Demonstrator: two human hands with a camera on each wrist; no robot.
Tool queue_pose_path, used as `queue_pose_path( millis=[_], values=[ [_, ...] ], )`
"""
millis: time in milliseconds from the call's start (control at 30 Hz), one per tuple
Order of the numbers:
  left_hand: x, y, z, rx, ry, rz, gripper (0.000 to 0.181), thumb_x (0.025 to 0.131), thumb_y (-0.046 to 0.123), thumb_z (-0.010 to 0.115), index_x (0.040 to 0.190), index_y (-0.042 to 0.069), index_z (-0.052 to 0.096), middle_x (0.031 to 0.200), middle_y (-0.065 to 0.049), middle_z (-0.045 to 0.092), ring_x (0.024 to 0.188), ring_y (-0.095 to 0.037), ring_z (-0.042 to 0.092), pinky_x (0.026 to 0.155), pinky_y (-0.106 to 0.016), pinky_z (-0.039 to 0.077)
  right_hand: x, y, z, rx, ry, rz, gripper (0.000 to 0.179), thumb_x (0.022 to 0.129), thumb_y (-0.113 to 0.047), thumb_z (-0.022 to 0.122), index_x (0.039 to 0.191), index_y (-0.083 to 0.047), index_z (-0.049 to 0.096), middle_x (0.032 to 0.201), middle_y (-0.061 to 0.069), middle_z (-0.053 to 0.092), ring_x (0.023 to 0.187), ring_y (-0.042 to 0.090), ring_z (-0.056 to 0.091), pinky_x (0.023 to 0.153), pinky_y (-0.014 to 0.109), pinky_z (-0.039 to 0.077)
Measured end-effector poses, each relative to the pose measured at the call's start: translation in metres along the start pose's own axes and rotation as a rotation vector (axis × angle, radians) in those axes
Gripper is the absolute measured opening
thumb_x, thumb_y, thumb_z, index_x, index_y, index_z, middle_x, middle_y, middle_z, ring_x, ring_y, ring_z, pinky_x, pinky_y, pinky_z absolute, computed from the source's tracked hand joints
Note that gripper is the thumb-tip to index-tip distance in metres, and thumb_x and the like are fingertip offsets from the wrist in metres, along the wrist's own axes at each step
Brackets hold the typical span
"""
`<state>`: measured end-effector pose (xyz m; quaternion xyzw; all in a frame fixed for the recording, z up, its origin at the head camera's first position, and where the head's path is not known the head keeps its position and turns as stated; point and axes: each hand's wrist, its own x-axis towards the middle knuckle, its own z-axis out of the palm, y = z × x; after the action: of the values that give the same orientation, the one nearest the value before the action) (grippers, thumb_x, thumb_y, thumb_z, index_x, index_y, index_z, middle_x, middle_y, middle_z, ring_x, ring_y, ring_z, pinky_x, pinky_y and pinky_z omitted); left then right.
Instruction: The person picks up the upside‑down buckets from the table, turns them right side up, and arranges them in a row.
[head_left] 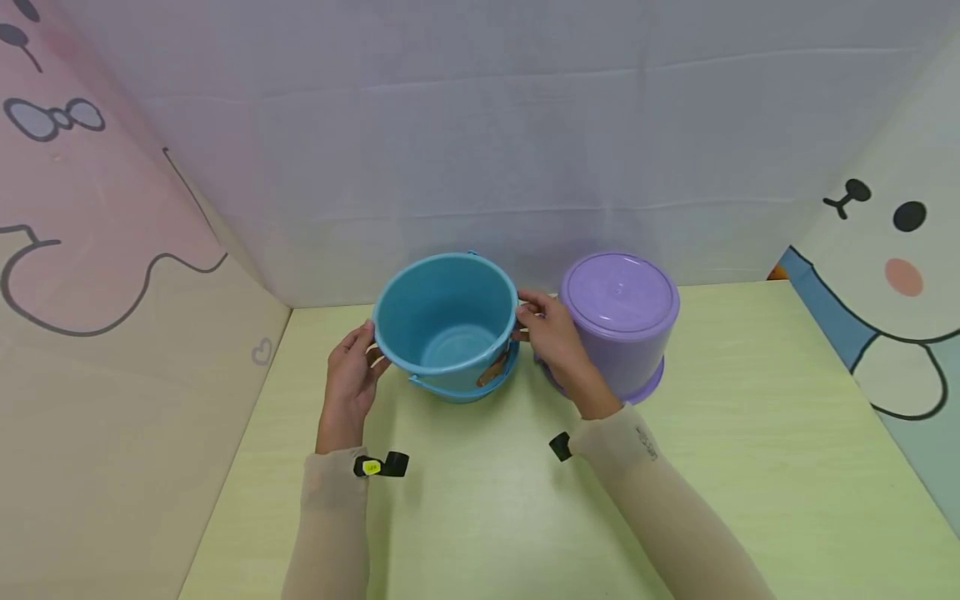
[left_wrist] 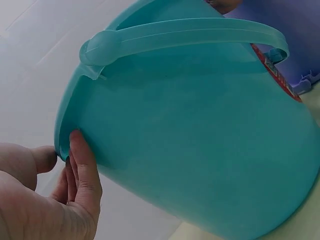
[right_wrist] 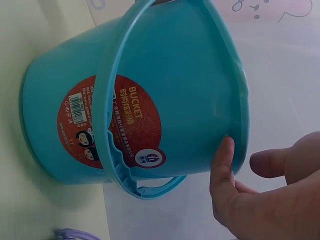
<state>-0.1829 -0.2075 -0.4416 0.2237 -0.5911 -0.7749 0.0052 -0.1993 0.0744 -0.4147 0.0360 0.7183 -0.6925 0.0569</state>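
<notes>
A light blue plastic bucket [head_left: 442, 300], mouth up, stands between both hands. Its handle [left_wrist: 195, 35] hangs down along the outer wall. My left hand [head_left: 352, 371] pinches the rim on the left side; in the left wrist view the thumb meets the edge and the fingers lie against the outer wall. On the right side my right hand [head_left: 555, 333] holds the rim, its fingers beneath the lip and the thumb close against the edge in the right wrist view. A round red label [right_wrist: 112, 122] reading "BUCKET" shows on the wall, partly covered by the handle.
Just right of my right hand a purple bucket [head_left: 622, 325] stands upside down, its base facing up. The pale yellow-green table [head_left: 480, 500] meets a white cloth wall [head_left: 480, 167] behind the buckets. Side panels with cartoon drawings [head_left: 903, 275] border the table.
</notes>
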Motion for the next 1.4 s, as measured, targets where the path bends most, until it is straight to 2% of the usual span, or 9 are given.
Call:
queue_pose_path(
  millis=[133, 233, 500, 667, 900, 967, 1200, 1300, 1400],
  values=[
    [-0.003, -0.005, -0.002, -0.013, -0.013, 0.018, 0.037, 0.110, 0.035, 0.055, 0.134, 0.007, 0.060, 0.118, -0.005, 0.062, 0.102, -0.017, 0.067, 0.087, -0.023, 0.061, -0.007, 0.001, -0.003, 0.014, -0.032, -0.012, 0.042, 0.111, -0.001, 0.047, 0.151, 0.009, 0.048, 0.116, 0.020, 0.057, 0.096, 0.021, 0.064, 0.091, 0.036, 0.062],
    [-0.005, -0.009, -0.005, -0.019, -0.021, 0.038, 0.036, 0.111, 0.035, 0.054, 0.131, 0.006, 0.060, 0.109, -0.003, 0.065, 0.096, -0.015, 0.071, 0.084, -0.023, 0.062, -0.011, 0.004, -0.006, 0.012, -0.051, -0.026, 0.042, 0.111, 0.000, 0.046, 0.151, 0.010, 0.047, 0.117, 0.022, 0.057, 0.098, 0.022, 0.065, 0.093, 0.037, 0.062],
    [-0.013, -0.020, -0.014, -0.011, -0.041, 0.052, 0.027, 0.113, 0.030, 0.052, 0.124, 0.007, 0.060, 0.100, 0.001, 0.066, 0.085, -0.008, 0.071, 0.083, -0.024, 0.062, -0.026, 0.009, -0.019, -0.025, -0.103, -0.072, 0.039, 0.111, -0.001, 0.043, 0.148, 0.010, 0.049, 0.128, 0.031, 0.059, 0.115, 0.043, 0.065, 0.094, 0.037, 0.062],
    [-0.017, -0.028, -0.019, 0.014, -0.058, 0.051, 0.029, 0.112, 0.031, 0.054, 0.126, 0.006, 0.059, 0.099, 0.003, 0.066, 0.086, -0.009, 0.071, 0.084, -0.026, 0.063, -0.033, 0.017, -0.027, -0.052, -0.114, -0.107, 0.037, 0.111, -0.001, 0.045, 0.145, 0.012, 0.051, 0.129, 0.034, 0.060, 0.113, 0.039, 0.066, 0.093, 0.035, 0.062],
    [-0.023, -0.039, -0.020, 0.063, -0.062, 0.065, 0.033, 0.112, 0.029, 0.055, 0.127, 0.000, 0.058, 0.106, -0.005, 0.065, 0.086, -0.011, 0.074, 0.083, -0.029, 0.064, -0.042, 0.029, -0.038, -0.058, -0.135, -0.145, 0.035, 0.111, 0.000, 0.046, 0.141, 0.015, 0.053, 0.127, 0.032, 0.062, 0.108, 0.031, 0.068, 0.089, 0.029, 0.062],
    [-0.025, -0.042, -0.020, 0.081, -0.064, 0.062, 0.035, 0.112, 0.028, 0.054, 0.129, -0.002, 0.057, 0.104, -0.002, 0.065, 0.087, -0.010, 0.075, 0.084, -0.029, 0.064, -0.045, 0.032, -0.041, -0.057, -0.142, -0.140, 0.035, 0.111, 0.001, 0.045, 0.142, 0.016, 0.052, 0.128, 0.034, 0.062, 0.108, 0.029, 0.068, 0.089, 0.028, 0.062],
    [-0.030, -0.052, -0.019, 0.127, -0.066, 0.069, 0.039, 0.112, 0.026, 0.055, 0.134, -0.007, 0.056, 0.104, -0.003, 0.068, 0.090, -0.015, 0.077, 0.083, -0.029, 0.064, -0.057, 0.038, -0.052, -0.073, -0.151, -0.111, 0.035, 0.111, -0.001, 0.046, 0.142, 0.014, 0.054, 0.132, 0.034, 0.062, 0.116, 0.040, 0.066, 0.093, 0.027, 0.060],
    [-0.033, -0.057, -0.019, 0.140, -0.076, 0.070, 0.036, 0.112, 0.022, 0.055, 0.130, -0.008, 0.058, 0.102, -0.004, 0.071, 0.091, -0.017, 0.078, 0.081, -0.030, 0.064, -0.062, 0.040, -0.057, -0.067, -0.162, -0.098, 0.035, 0.111, -0.002, 0.047, 0.142, 0.013, 0.054, 0.135, 0.034, 0.061, 0.116, 0.034, 0.068, 0.096, 0.028, 0.059],
    [-0.036, -0.062, -0.019, 0.167, -0.092, 0.061, 0.028, 0.111, 0.018, 0.057, 0.125, -0.006, 0.060, 0.102, -0.007, 0.073, 0.089, -0.017, 0.077, 0.080, -0.030, 0.064, -0.066, 0.043, -0.062, -0.064, -0.170, -0.087, 0.035, 0.111, -0.002, 0.047, 0.142, 0.014, 0.054, 0.136, 0.035, 0.060, 0.118, 0.036, 0.067, 0.098, 0.032, 0.059]
  ],
)
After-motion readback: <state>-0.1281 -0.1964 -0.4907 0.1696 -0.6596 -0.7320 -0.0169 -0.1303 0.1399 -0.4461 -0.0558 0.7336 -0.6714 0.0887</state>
